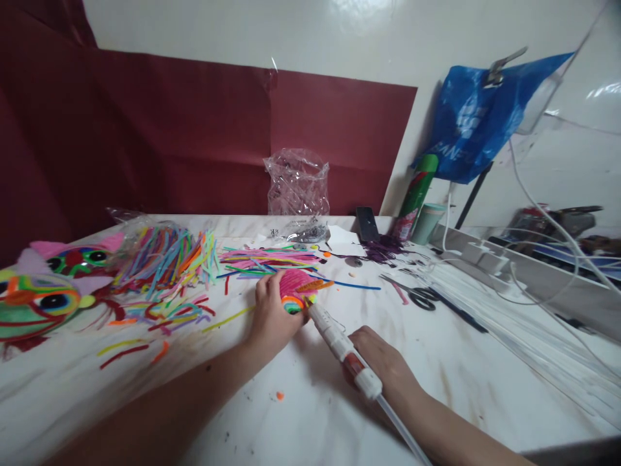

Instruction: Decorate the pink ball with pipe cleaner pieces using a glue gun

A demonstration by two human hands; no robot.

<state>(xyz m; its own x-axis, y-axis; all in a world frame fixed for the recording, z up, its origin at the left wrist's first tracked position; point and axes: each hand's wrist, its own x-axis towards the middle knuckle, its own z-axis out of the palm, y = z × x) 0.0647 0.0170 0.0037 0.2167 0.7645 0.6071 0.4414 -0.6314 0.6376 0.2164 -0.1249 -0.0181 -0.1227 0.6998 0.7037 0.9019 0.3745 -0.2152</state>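
Observation:
My left hand [272,314] is closed on a round pink pipe-cleaner piece [297,288] with a rainbow-striped edge, pressing it to the white marble table [301,414]. My right hand [385,366] grips a white glue gun [339,343], whose tip touches the lower edge of the pink piece. A clear glue stick sticks out of the gun's rear toward me.
Several loose coloured pipe cleaners [167,262] lie to the left and behind. Two colourful cat-face masks [43,294] sit at the far left. Scissors [420,296], a clear plastic bag [297,181], a phone [367,223], a green can [413,194] and white cables [509,278] lie to the right.

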